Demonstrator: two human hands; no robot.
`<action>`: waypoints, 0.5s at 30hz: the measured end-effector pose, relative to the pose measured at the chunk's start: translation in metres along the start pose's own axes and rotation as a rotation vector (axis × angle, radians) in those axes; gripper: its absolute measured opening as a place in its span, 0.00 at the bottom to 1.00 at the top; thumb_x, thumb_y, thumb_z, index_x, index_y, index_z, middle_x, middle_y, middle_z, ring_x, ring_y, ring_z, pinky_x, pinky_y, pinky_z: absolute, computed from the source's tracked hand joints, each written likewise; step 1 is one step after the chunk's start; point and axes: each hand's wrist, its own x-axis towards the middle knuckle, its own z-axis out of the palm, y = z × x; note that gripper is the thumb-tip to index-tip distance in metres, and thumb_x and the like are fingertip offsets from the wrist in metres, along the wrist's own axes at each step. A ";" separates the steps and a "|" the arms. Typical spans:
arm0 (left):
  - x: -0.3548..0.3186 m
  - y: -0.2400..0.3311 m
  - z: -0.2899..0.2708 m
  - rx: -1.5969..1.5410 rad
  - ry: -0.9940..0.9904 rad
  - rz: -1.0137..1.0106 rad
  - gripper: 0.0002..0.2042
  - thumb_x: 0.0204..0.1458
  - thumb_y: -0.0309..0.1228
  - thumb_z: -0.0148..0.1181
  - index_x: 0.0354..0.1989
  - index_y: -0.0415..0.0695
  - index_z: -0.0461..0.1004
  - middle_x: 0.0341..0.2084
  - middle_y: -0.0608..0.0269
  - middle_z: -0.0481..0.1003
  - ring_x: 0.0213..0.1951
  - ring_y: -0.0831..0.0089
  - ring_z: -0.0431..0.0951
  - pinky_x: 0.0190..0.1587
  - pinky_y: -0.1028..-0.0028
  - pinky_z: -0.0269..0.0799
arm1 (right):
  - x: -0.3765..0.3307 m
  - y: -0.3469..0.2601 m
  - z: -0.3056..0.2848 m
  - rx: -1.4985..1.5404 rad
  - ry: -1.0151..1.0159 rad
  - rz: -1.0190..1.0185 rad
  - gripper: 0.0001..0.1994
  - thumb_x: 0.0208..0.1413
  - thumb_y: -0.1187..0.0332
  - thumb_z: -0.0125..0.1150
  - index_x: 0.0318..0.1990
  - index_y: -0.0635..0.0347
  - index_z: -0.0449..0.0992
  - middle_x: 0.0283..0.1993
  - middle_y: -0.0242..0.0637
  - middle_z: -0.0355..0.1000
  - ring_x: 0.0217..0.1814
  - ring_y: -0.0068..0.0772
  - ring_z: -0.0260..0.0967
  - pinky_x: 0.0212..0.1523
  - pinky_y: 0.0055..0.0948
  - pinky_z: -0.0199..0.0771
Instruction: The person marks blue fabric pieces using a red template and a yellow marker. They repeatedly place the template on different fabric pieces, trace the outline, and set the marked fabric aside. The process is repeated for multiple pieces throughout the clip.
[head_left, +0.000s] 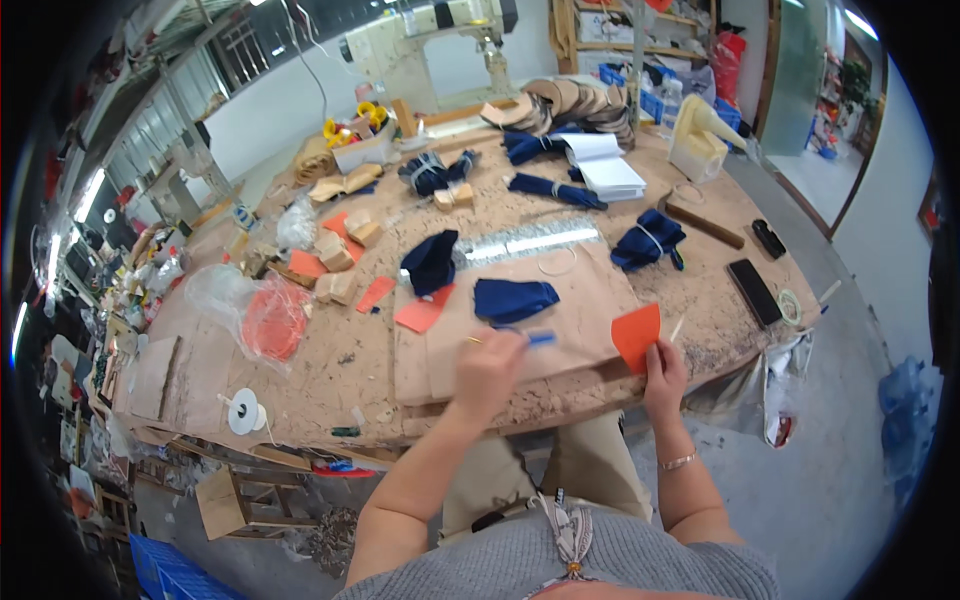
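My left hand [490,368] is closed and slightly blurred over the board. A slim blue thing [541,339] sticks out from its fingers; its kind is not clear. At the board's right edge my right hand [665,375] grips an orange piece of sheet material [636,334], lifted above the tabletop. A thin pale stick [678,328] shows beside those fingers. Just beyond my left hand lies a flat dark-blue fabric piece [515,298]. A second dark-blue fabric piece [430,262] is bunched up, touching an orange piece [424,310] on the board [580,350].
Tied dark-blue bundles [648,240] lie around the worn table. On the right are a phone [754,292] and a wooden-handled tool [705,225]. Wooden blocks [335,288], a plastic bag [272,318] and a white spool [246,411] are at left. A sewing machine [430,55] stands behind.
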 end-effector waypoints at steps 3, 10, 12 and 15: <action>-0.029 0.040 0.014 0.136 -0.197 -0.053 0.12 0.49 0.27 0.65 0.44 0.42 0.79 0.42 0.57 0.77 0.45 0.58 0.77 0.46 0.63 0.73 | 0.017 -0.012 0.003 0.189 -0.076 0.265 0.11 0.62 0.72 0.57 0.49 0.67 0.77 0.36 0.36 0.76 0.36 0.23 0.70 0.42 0.22 0.70; -0.048 0.029 -0.011 -0.212 0.096 -0.144 0.11 0.49 0.22 0.65 0.42 0.41 0.79 0.44 0.55 0.75 0.50 0.55 0.75 0.53 0.61 0.71 | 0.039 -0.078 0.060 0.183 -0.668 0.186 0.09 0.59 0.74 0.60 0.46 0.64 0.79 0.39 0.37 0.78 0.42 0.27 0.75 0.45 0.25 0.72; -0.050 0.028 -0.020 -0.211 0.136 -0.084 0.10 0.50 0.21 0.63 0.42 0.40 0.79 0.45 0.52 0.75 0.50 0.51 0.75 0.53 0.60 0.71 | 0.038 -0.082 0.081 0.107 -0.772 0.103 0.08 0.56 0.74 0.62 0.42 0.63 0.80 0.38 0.40 0.77 0.41 0.34 0.75 0.45 0.28 0.73; -0.034 0.014 -0.019 -0.221 -0.042 -0.087 0.11 0.51 0.24 0.63 0.44 0.43 0.76 0.51 0.50 0.73 0.57 0.46 0.69 0.57 0.56 0.67 | 0.028 -0.069 0.104 -0.060 -0.784 -0.121 0.06 0.52 0.72 0.64 0.37 0.62 0.79 0.35 0.42 0.74 0.40 0.43 0.73 0.43 0.35 0.73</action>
